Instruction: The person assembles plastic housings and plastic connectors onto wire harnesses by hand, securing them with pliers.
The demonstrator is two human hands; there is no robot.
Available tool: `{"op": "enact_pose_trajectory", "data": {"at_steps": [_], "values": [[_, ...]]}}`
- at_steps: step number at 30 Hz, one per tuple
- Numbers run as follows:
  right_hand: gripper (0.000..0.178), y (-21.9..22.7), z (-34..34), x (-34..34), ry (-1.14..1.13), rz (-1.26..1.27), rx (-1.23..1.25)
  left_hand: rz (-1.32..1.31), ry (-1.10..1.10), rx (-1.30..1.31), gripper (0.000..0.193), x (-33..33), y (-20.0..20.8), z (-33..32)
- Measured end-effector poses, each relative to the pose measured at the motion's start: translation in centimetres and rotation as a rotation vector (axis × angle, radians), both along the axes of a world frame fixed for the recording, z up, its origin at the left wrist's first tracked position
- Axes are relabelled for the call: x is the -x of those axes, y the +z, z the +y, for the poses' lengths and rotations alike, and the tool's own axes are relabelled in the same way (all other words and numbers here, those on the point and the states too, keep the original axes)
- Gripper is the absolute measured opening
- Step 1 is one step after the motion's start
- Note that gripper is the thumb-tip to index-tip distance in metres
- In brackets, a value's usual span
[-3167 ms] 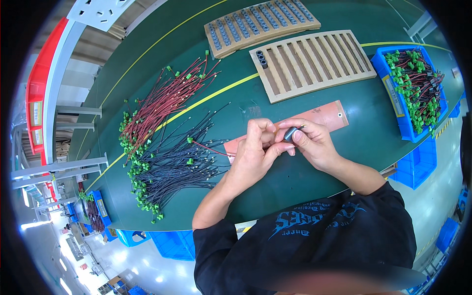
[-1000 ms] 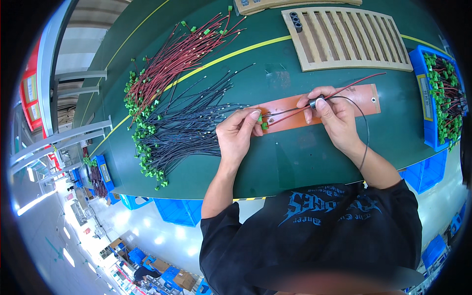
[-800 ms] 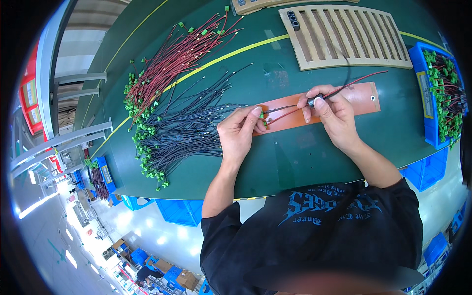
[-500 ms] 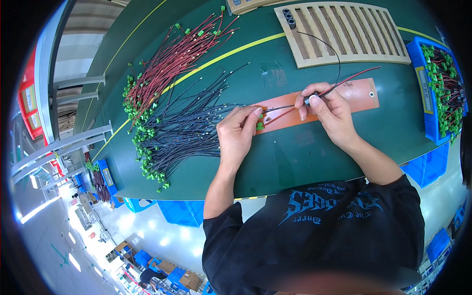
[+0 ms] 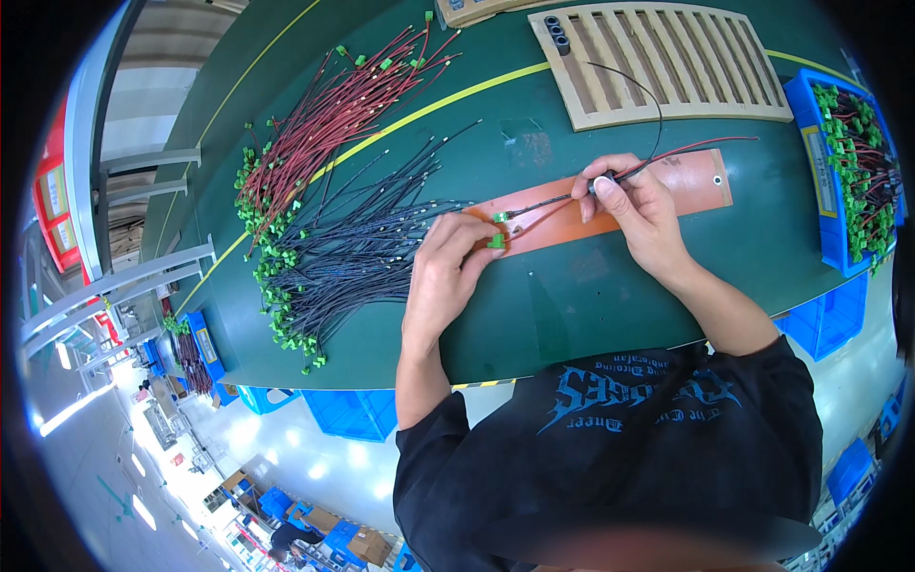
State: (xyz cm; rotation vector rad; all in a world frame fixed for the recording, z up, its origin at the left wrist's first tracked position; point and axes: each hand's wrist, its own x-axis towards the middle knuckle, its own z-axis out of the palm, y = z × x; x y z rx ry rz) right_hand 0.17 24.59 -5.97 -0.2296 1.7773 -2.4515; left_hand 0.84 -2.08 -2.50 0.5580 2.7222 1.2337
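Observation:
My left hand [image 5: 442,267] pinches a green connector [image 5: 496,241] at the end of a red wire [image 5: 720,140]. Just above it, a second green connector [image 5: 502,217] ends a black wire [image 5: 660,112]. Both wires run rightward to my right hand [image 5: 637,205]. Its thumb and fingers close on a small dark ring-shaped core [image 5: 595,184], mostly hidden by the fingers, with the wires passing at it. Beyond that hand, the black wire curves up toward a slotted board and the red one reaches right. Under both hands lies an orange strip [image 5: 701,191].
Left on the green table [image 5: 562,334] lie piled black wires [image 5: 367,243] and red wires [image 5: 348,114] with green connectors. The slotted wooden board [image 5: 667,67] at the back carries several dark cores [image 5: 560,44]. A blue bin [image 5: 829,181] of wired connectors stands right.
My left hand has shifted slightly left and down, onto the red wire's green connector. The black wire's connector now shows uncovered. The red wire's free end reaches farther right.

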Motion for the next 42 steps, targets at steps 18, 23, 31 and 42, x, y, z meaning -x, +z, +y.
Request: {"op": "enact_pose_trajectory", "data": {"at_steps": [18,23,31,42], "values": [[0.018,1.1,0.0,-0.5,0.037,-0.044,0.064,-0.119,0.196,-0.474,0.032,-1.2,-2.0,1.5],[0.018,1.2,0.1,-0.5,0.079,-0.016,0.114,0.044,0.152,-0.337,0.031,-1.2,-2.3,1.4],[0.017,0.8,0.1,-0.5,0.118,0.012,0.131,0.169,0.119,-0.134,0.025,-0.8,-1.0,1.7],[0.017,1.6,0.1,-0.2,0.106,-0.043,-0.249,0.618,-0.113,0.223,0.033,0.2,1.8,2.1]]}}
